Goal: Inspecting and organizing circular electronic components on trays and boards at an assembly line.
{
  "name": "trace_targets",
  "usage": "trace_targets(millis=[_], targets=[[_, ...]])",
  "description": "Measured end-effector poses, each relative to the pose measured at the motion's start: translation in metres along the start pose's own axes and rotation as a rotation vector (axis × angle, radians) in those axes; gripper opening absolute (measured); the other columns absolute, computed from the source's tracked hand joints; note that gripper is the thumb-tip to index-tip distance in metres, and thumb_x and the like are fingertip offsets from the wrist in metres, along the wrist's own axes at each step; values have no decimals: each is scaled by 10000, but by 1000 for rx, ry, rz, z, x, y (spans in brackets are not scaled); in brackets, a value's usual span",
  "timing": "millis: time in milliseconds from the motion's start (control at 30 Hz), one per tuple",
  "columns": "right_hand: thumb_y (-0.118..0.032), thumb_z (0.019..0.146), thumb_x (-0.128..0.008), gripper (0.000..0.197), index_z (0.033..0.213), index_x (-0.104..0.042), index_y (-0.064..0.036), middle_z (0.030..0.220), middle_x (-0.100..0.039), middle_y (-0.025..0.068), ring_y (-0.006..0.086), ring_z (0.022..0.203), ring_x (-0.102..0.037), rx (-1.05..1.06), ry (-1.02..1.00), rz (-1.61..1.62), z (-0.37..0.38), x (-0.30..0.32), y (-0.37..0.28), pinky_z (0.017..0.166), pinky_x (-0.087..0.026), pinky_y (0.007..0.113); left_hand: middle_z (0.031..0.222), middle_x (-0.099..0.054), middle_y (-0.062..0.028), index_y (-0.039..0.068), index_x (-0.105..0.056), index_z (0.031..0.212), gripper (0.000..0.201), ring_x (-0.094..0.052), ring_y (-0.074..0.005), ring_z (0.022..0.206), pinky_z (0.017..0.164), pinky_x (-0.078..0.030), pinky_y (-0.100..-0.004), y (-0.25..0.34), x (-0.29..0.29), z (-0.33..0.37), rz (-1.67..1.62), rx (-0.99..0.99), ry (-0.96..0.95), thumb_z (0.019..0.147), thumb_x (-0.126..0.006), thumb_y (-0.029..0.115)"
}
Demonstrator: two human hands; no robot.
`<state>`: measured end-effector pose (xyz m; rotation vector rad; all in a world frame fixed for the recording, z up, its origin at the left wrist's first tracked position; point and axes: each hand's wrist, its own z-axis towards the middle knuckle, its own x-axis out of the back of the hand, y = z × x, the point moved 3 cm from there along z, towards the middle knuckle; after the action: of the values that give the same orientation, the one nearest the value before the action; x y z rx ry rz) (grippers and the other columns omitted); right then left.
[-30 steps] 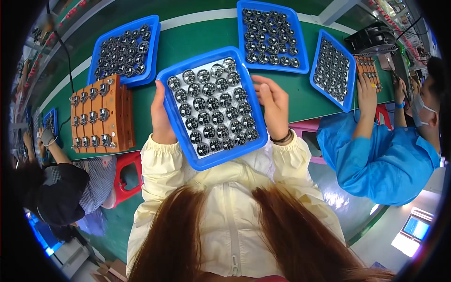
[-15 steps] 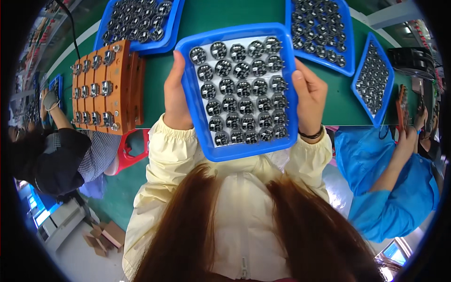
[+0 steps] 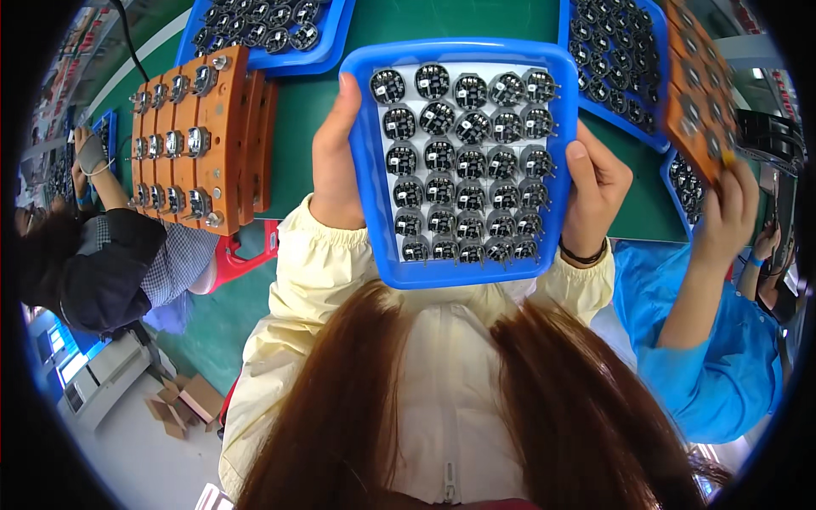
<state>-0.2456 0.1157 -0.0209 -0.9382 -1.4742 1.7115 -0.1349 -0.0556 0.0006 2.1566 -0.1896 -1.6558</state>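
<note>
Between my two hands I hold up a blue plastic tray (image 3: 463, 274) by its sides. Several rows of small round circuit boards (image 3: 470, 161) with short pins lie in it on a white sheet. My left hand (image 3: 337, 166) grips the left wall, thumb along the rim and fingers hidden beneath. On the right wall, my right hand (image 3: 595, 191) closes with its thumb at the edge and its fingers behind, a dark band on the wrist.
Stacked orange fixture blocks (image 3: 212, 144) holding small metal-and-black parts stand at left. Blue trays of round boards lie at the far left (image 3: 319, 64) and far right (image 3: 646, 127) on the green table (image 3: 442, 21). At right, a blue-sleeved co-worker's hand (image 3: 731, 212) holds an orange fixture board (image 3: 697, 93).
My tray has shifted slightly right in the picture, still in both hands. The co-worker at right has raised an orange fixture board over the trays there.
</note>
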Motion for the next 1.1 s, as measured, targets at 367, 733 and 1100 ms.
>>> trace_targets(millis=[367, 733, 1100], targets=[[-64, 865, -521, 296, 1114, -550, 95, 935, -624, 90, 96, 808, -547, -9, -16, -10, 2, 0, 3, 733, -432, 203, 1228, -486, -193, 2, -378, 1275, 699, -516, -324, 1091, 914, -434, -451, 2, 0, 0, 6, -10, 16, 880, -292, 572], [-50, 866, -506, 285, 1108, -554, 93, 918, -625, 86, 93, 785, -551, -24, -24, 13, 2, -3, 1, 704, -436, 197, 1230, -484, -197, -1, -366, 1285, 706, -513, -324, 1096, 920, -433, -445, 2, 2, -1, 18, 0, -11, 884, -273, 572], [-51, 866, -515, 274, 1095, -563, 91, 930, -629, 96, 102, 802, -556, 14, -13, -62, 2, -3, -3, 711, -439, 206, 1242, -470, -206, -19, -358, 1284, 707, -499, -334, 1109, 932, -417, -454, 4, 4, -1, -171, -5, -183, 889, -276, 562]])
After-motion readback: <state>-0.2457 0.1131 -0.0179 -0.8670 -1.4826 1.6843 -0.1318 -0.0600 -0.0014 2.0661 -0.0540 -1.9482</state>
